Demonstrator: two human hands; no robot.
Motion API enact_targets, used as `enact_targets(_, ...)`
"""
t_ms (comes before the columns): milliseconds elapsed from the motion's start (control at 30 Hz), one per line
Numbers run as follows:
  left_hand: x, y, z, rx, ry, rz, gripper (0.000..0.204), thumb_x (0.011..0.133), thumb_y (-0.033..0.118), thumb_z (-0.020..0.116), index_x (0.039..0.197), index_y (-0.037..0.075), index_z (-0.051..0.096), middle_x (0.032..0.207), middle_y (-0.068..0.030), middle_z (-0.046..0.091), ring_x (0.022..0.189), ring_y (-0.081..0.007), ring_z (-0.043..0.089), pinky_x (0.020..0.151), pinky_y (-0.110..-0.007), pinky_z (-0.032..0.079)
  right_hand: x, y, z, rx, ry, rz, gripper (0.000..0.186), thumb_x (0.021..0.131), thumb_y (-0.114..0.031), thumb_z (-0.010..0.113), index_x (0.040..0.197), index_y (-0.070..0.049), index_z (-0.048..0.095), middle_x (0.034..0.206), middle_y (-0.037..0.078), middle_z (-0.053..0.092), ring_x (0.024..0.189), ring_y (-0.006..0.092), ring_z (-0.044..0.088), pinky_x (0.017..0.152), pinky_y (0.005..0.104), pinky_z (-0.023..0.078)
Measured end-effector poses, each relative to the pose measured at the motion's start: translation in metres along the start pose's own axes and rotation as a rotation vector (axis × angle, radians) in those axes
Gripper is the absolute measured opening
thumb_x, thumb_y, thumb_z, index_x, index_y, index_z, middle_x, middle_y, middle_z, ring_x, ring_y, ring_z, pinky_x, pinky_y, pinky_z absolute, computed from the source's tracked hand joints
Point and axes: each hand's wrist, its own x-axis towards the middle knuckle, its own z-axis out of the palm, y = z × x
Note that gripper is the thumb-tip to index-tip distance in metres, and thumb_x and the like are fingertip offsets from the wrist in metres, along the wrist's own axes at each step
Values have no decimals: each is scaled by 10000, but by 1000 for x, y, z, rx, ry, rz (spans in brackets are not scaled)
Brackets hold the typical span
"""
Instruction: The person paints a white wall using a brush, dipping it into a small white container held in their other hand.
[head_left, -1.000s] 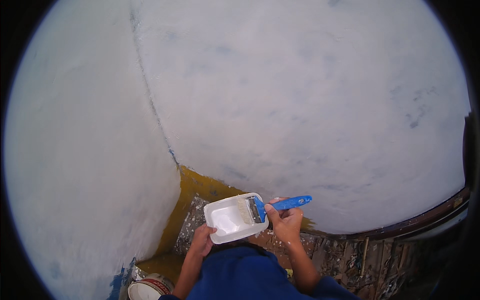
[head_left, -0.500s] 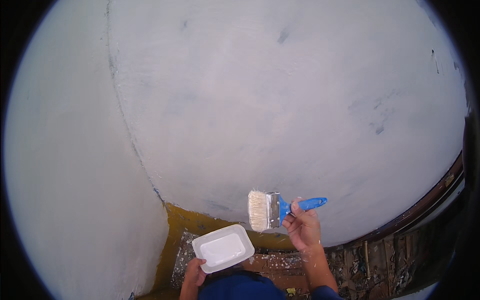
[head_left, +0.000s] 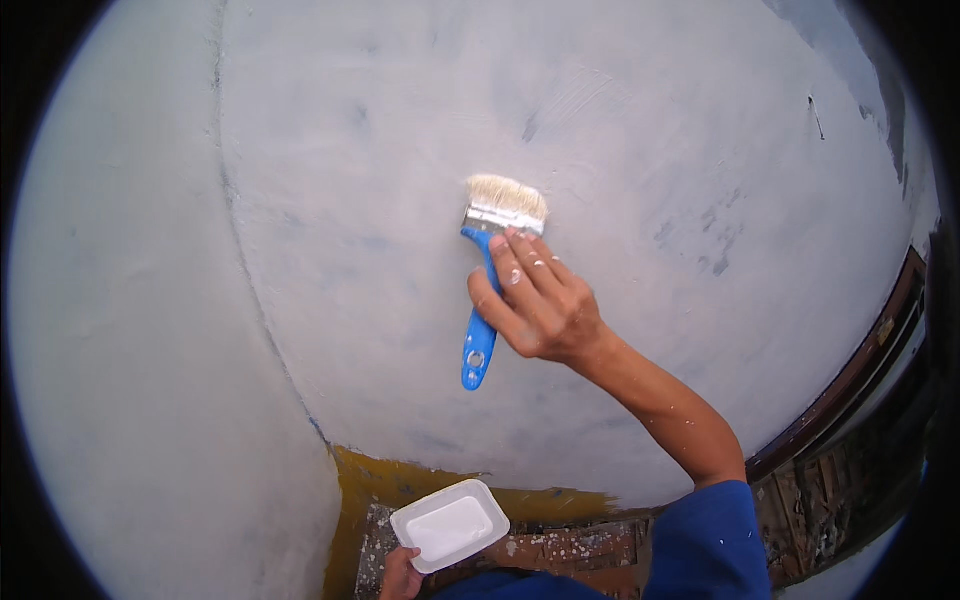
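Note:
A wide paintbrush [head_left: 480,330] with a blue handle, metal band and pale bristles is gripped in my right hand [head_left: 545,305], whose knuckles carry specks of white paint. Its bristles point upward, at or close to the whitish wall [head_left: 380,250]; whether they touch I cannot tell. Low down, my left hand [head_left: 402,577] holds a white rectangular plastic tub [head_left: 500,520] by its near left rim. White paint lies in the bottom of the tub.
A second wall [head_left: 140,330] meets this one at a rough corner line on the left. Below runs a mustard-yellow strip [head_left: 375,480], above a paint-spattered floor [head_left: 570,548]. A dark brown wooden edge [head_left: 850,385] and debris are at lower right. Grey patches show at upper right.
My right arm has reached up and out, carrying the paintbrush from beside the tub to mid-wall. The brush has turned from bristles left to bristles up. The tub sits slightly lower in view.

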Motion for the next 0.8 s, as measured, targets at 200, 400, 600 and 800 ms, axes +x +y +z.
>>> enact_targets(200, 1, -7, -19, -27, -48, -29, 602, 800, 88, 543, 1371, -35, 395, 1329, -143, 523, 1209, -271, 525, 1036, -380, 442, -25, -39, -15, 694, -349, 361, 144, 755, -57, 705, 872, -83, 625, 819, 88, 675, 712, 218, 686, 629, 309, 567)
enact_targets(400, -14, 5, -18, -48, -27, 33, 589, 809, 83, 539, 1361, -58, 390, 1315, -153, 529, 1209, -272, 526, 1034, -371, 442, 56, 145, -63, -55, 391, 331, 102, 823, -51, 722, 889, -23, 649, 863, 72, 707, 717, 191, 696, 613, 269, 554)
enact_targets(600, -12, 20, -5, -45, 0, 42, 564, 828, 50, 539, 1358, -64, 384, 1297, -163, 535, 1191, -278, 537, 1022, -389, 454, 30, 87, -19, -260, 204, 170, 114, 749, -47, 675, 850, -85, 638, 881, 145, 663, 816, 282, 693, 685, 332, 587)
enact_targets(800, 1, 13, -11, -66, -10, 20, 573, 816, 40, 555, 1357, -48, 390, 1290, -171, 532, 1174, -290, 548, 998, -401, 477, -59, -93, -1, 754, -299, 49, 242, 735, -95, 642, 965, -55, 579, 867, 107, 641, 701, 272, 655, 635, 344, 553)
